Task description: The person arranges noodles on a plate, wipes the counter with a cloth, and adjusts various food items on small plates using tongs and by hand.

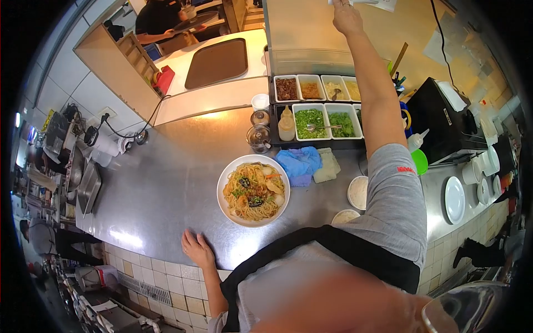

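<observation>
My left hand [197, 248] lies on the near edge of the steel counter, fingers apart and holding nothing. Up at the top edge of the view, at the end of my outstretched arm, my right hand [348, 18] is closed at a white paper slip [363, 1]; its fingertips are partly cut off. Between my arms a white plate of noodles [253, 191], topped with vegetables and dark pieces, sits on the counter. Beyond it lie a blue cloth [300, 162] and a pale green cloth [327, 165].
White tubs of chopped greens [311, 119] and other toppings stand at the back, beside a squeeze bottle [286, 126] and glass jars [259, 136]. A brown tray [216, 62] rests on the pass shelf, with a person [158, 21] behind. White plates [454, 200] are at right.
</observation>
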The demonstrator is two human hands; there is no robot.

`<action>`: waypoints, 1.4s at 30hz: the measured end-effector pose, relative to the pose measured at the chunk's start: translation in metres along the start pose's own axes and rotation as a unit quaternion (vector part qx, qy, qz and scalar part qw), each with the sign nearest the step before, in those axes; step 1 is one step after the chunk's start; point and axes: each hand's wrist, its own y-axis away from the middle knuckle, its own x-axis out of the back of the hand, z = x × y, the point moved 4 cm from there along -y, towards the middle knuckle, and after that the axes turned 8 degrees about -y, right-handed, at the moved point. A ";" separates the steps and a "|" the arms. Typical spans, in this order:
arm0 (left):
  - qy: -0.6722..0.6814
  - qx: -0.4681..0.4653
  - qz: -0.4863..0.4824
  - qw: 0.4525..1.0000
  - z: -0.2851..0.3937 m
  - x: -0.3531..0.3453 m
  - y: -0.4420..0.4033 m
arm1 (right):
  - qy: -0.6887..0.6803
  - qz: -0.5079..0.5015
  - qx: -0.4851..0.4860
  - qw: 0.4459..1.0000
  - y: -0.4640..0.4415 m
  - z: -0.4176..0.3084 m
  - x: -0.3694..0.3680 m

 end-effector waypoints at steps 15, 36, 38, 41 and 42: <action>0.021 0.004 -0.003 1.000 0.000 0.002 -0.001 | -0.015 -0.009 0.003 1.000 0.005 -0.013 0.012; 0.022 -0.044 0.017 0.999 0.003 0.004 0.000 | -0.058 -0.214 0.067 0.973 0.038 -0.005 -0.013; 0.087 -0.072 0.014 0.994 0.012 0.001 -0.003 | -0.100 -0.383 0.098 0.913 0.080 -0.052 0.034; 0.229 -0.064 -0.024 0.971 0.038 -0.014 -0.010 | -0.186 -0.504 0.141 0.832 0.157 -0.093 0.117; 0.342 -0.051 -0.005 0.938 0.051 -0.027 -0.015 | -0.210 -0.494 0.114 0.836 0.172 -0.109 0.164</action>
